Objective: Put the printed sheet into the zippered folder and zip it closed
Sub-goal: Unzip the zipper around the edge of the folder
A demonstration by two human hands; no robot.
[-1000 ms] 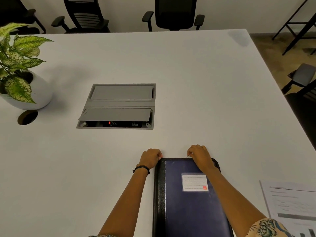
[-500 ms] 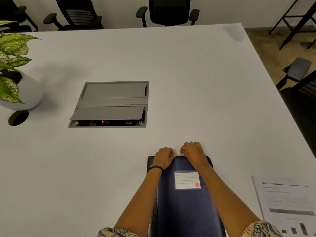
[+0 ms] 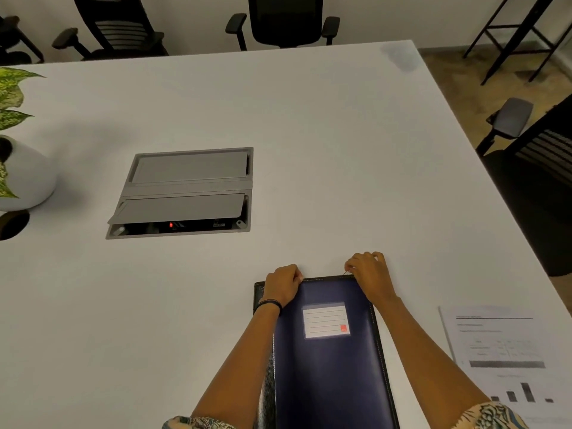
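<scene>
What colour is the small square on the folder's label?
The small square is red-orange; head view.

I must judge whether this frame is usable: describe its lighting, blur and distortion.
Head view: soft, even light, with a faint shadow beside the pot on the table; the wide lens bows the table's edges; the sheet at lower right is blurred, its text unreadable; the folder has a dull sheen; the left hand and right hand at its far edge are fairly sharp.

Plant pot (image 3: pixel 29 181) and cable box (image 3: pixel 185 193) on table (image 3: pixel 340 134).
</scene>
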